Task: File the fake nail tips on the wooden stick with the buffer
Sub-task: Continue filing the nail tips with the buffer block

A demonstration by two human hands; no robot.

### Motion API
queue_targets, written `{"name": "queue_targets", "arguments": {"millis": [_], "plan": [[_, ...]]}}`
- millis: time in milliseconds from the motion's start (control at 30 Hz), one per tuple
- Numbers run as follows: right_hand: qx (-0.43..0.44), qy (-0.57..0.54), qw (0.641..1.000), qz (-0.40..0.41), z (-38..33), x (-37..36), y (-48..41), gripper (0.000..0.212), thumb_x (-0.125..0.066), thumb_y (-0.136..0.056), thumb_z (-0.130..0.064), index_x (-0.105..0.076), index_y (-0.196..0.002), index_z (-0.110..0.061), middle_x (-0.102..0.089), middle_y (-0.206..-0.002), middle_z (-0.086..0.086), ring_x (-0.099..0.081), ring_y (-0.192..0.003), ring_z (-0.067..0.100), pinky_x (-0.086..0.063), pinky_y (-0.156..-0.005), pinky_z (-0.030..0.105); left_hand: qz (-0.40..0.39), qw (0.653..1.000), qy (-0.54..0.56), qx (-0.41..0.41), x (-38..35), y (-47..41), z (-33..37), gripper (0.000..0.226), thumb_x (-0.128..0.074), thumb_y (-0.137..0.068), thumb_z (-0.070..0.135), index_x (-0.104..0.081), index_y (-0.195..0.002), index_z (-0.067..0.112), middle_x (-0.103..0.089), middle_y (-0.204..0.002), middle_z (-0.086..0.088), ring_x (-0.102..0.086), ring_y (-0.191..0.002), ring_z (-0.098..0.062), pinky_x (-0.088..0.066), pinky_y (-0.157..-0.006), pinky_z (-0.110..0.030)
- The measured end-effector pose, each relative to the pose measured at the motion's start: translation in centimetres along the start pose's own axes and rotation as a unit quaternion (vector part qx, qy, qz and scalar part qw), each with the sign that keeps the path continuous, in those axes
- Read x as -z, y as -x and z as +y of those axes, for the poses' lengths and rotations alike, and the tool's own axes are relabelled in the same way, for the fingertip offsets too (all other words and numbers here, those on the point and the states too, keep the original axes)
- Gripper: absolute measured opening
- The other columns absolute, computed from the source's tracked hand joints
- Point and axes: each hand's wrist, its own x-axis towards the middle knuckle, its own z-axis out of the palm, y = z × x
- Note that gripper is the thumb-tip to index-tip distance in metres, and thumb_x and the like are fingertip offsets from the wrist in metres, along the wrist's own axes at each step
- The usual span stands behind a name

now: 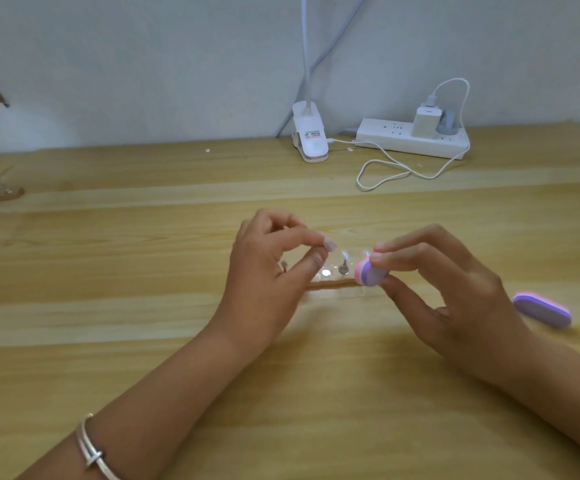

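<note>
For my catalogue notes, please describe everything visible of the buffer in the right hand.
The buffer is a small rounded block, apparently foam, in pink, purple and whitish layers. The right hand pinches it, thumb below and fingertips on top, its end turned towards the clear nail tips on the wooden stick. Contact with a tip cannot be told.

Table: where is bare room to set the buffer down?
Bare: the wide stretch left of the left hand; the near strip between the forearms. Crowded: stick between the hands; back right (lamp clip, power strip, cable); spare buffer by the right hand.
</note>
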Motion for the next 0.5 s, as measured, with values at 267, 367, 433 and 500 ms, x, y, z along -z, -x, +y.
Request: {"name": "queue_targets", "arguments": {"millis": [267, 367, 433, 500], "plan": [[-0.002, -0.01, 1.0, -0.006, 0.19, -0.1, 0.19, 0.016, -0.068, -0.088, 0.002, -0.071, -0.102, -0.004, -0.062, -0.1, 0.005, -0.065, -0.101, 0.015, -0.051, -0.09, 0.023, -0.066, 0.995, -0.049, 0.061, -0.88, -0.49, -0.47, 0.005, -0.07, -0.071, 0.037, -0.068, -0.069, 0.04, -0.062, -0.072, 0.027, -0.057, -0.073, -0.001, -0.046, -0.089, -0.055], [-0.004, -0.004, 1.0, -0.009, 0.25, -0.23, 0.21, 0.015, -0.068, -0.088, 0.001, -0.072, -0.101, -0.002, -0.064, -0.099, 0.007, -0.064, -0.099, 0.014, -0.051, -0.089, 0.022, -0.058, 0.992, -0.101, 0.051, -0.86, -0.63, -0.63, 0.018, -0.078, -0.075, 0.034, -0.064, -0.07, 0.044, -0.066, -0.087, 0.019, -0.057, -0.094, -0.007, -0.038, -0.096, -0.048], [-0.004, -0.006, 1.0, -0.011, 0.29, -0.25, 0.2, 0.014, -0.067, -0.09, 0.001, -0.072, -0.102, -0.003, -0.063, -0.099, 0.006, -0.064, -0.098, 0.013, -0.05, -0.09, 0.02, -0.057, 0.991, -0.109, 0.053, -0.89, -0.75, -0.75, 0.015, -0.078, -0.076, 0.031, -0.067, -0.074, 0.041, -0.066, -0.089, 0.017, -0.057, -0.096, -0.01, -0.04, -0.095, -0.047], [-0.003, -0.009, 1.0, -0.014, 0.29, -0.22, 0.19, 0.014, -0.066, -0.091, 0.0, -0.071, -0.104, -0.004, -0.062, -0.1, 0.002, -0.063, -0.099, 0.013, -0.048, -0.092, 0.018, -0.059, 0.991, -0.109, 0.056, -0.91, -0.78, -0.85, 0.013, -0.079, -0.076, 0.03, -0.069, -0.077, 0.038, -0.065, -0.087, 0.016, -0.057, -0.095, -0.012, -0.042, -0.093, -0.048]]}}
